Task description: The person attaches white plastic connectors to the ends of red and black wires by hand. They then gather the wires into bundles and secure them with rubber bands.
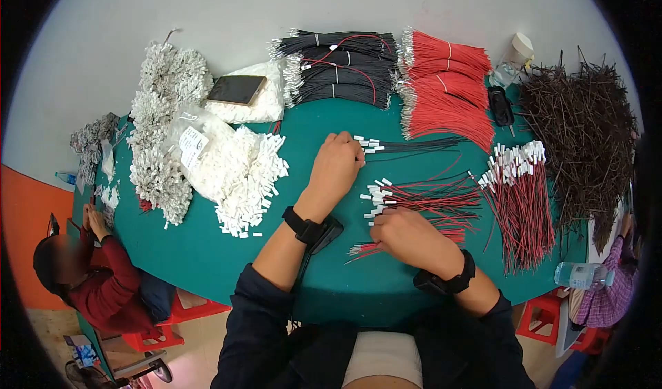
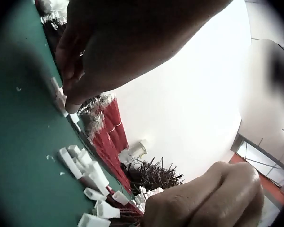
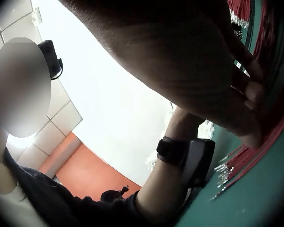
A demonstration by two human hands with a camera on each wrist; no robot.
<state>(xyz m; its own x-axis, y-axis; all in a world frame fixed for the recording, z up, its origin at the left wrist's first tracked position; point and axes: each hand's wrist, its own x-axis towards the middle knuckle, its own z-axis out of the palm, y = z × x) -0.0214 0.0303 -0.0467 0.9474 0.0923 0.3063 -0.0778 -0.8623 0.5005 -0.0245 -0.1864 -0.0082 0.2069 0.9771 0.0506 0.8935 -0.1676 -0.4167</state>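
My left hand (image 1: pixel 338 158) is at the left end of a small row of black wires (image 1: pixel 420 145) with white connector housings (image 1: pixel 372 143). In the left wrist view, its thumb and fingers pinch a white housing (image 2: pixel 61 101) close over the table. Lower right, my right hand (image 1: pixel 408 234) bends over loose red wires (image 1: pixel 452 235), fingers curled and thumb right at them; I cannot tell whether it grips one. Bare metal wire ends (image 3: pixel 222 172) stick out below that thumb. Just beyond the hand lie red and black wires (image 1: pixel 441 196) with white housings on their left ends.
Loose white housings (image 1: pixel 252 161) spill from a bag at left, near a phone (image 1: pixel 236 90). Black wire bundles (image 1: pixel 345 68) and red bundles (image 1: pixel 448 79) lie behind. At right are housed wires (image 1: pixel 520 210), a dark wire heap (image 1: pixel 579 127) and a bottle (image 1: pixel 583 276). People sit at both sides.
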